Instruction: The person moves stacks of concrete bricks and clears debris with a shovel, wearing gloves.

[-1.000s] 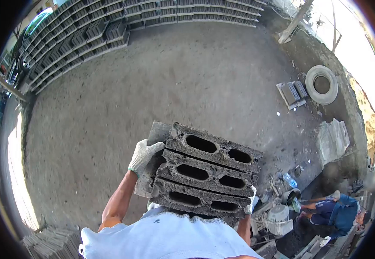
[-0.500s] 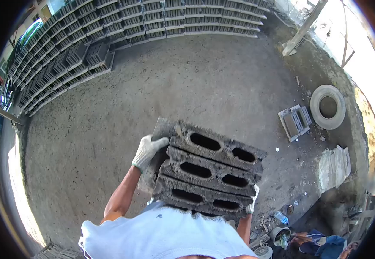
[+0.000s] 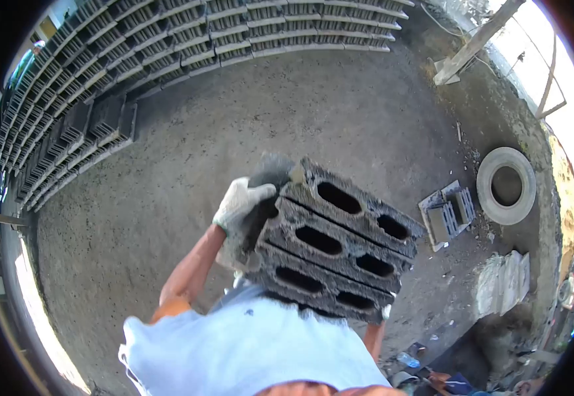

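1. Bare concrete yard floor (image 3: 168, 198) behind everything; held above it, centre of view, a stack of 3 hollow concrete blocks (image 3: 333, 241), tilted, right end lower.
2. Blocks sit on a board (image 3: 270, 173). Only its far left corner & a bit of left edge show, rest is hidden under the blocks.
3. Left hand (image 3: 239, 201), white glove, clamped over the board's left edge, touching the top block's end.
4. Right hand (image 3: 385, 311): just a sliver of glove at the stack's lower right corner, so can't tell its grip.
5. Person's pale shirt cuts off the stack's near side.
6. Further out: rows of blocks (image 3: 168, 46) along top & left, a ring-shaped tyre (image 3: 506, 186) to the right, w/ a small loaded pallet (image 3: 447, 214) beside it.
7. Bottom-right clutter too small to make out.
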